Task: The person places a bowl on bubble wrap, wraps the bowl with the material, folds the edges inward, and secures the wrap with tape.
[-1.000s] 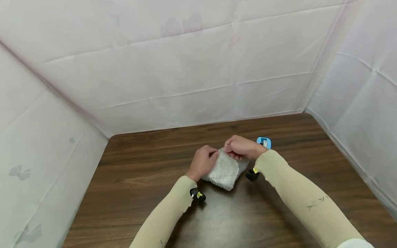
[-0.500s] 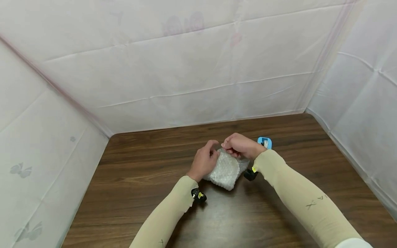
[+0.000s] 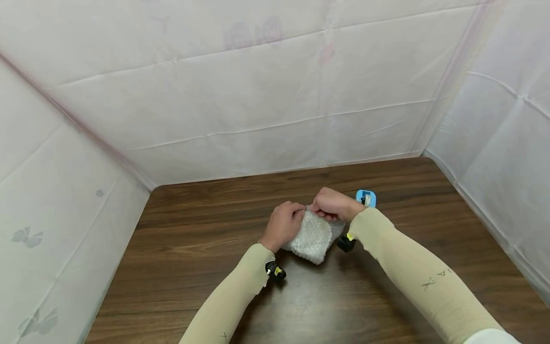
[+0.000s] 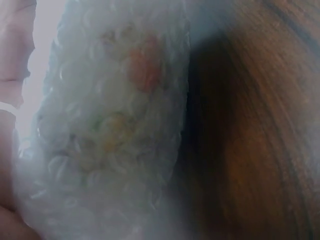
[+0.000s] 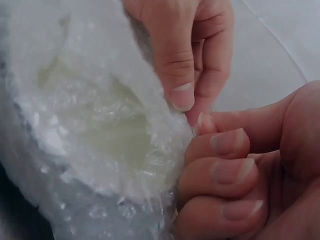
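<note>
A bundle of bubble wrap point(image 3: 312, 236) lies on the brown table, its front corner towards me. Blurred orange and yellow patches show through the wrap point(image 4: 110, 100) in the left wrist view. My left hand point(image 3: 281, 225) grips the bundle's left side, its thumb pressing on the top edge. At the far edge my right hand point(image 3: 335, 204) pinches the wrap beside the left fingertips, other fingers curled. The right wrist view shows the left thumb point(image 5: 177, 65) on the edge and the right fingers point(image 5: 220, 175) against it. What the wrap encloses cannot be made out.
A small light-blue tape dispenser point(image 3: 365, 197), partly hidden by the right wrist, stands on the wooden table point(image 3: 197, 229). Whitish sheeting point(image 3: 266, 105) hangs behind the table and along both sides. Black wrist cameras point(image 3: 275, 271) sit under the sleeves.
Half a second ago the left index finger was raised off the wrap and the right hand was slightly farther up and left. Now both hands' fingertips are together at the far edge again.
</note>
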`<state>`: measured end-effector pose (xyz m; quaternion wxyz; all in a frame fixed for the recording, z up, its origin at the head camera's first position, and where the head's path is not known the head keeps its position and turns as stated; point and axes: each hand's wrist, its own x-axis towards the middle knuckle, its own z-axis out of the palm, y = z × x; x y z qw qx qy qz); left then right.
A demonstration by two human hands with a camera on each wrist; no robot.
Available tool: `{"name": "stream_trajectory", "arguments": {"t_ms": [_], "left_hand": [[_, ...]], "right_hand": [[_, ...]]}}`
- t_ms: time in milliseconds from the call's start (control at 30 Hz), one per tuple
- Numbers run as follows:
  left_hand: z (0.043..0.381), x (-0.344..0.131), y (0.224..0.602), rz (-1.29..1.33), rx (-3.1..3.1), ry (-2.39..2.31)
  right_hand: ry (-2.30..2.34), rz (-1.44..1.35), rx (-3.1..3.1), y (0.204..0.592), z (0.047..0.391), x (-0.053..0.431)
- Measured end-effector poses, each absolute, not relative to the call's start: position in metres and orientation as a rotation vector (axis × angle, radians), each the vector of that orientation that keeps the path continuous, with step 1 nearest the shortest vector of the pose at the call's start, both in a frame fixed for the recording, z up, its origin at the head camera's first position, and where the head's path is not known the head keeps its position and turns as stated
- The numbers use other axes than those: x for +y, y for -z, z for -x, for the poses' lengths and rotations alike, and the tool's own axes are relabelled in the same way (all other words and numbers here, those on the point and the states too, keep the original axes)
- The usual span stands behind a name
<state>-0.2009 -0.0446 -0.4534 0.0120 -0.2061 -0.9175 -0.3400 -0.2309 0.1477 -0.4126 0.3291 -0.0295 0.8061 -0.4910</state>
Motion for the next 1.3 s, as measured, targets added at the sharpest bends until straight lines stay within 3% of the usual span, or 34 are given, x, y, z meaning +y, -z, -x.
{"name": "stream_trajectory", "arguments": {"t_ms": [700,1300], "left_hand": [[0.204,-0.042,0.457,0.611,-2.936,1.066],[0.208,-0.043,0.452,0.489,-2.917,1.252]], "right_hand": [[0.718,0.123,2.463,0.417,0.222,0.140],[1.108,0.218,2.322,0.430,0.222,0.158]]}}
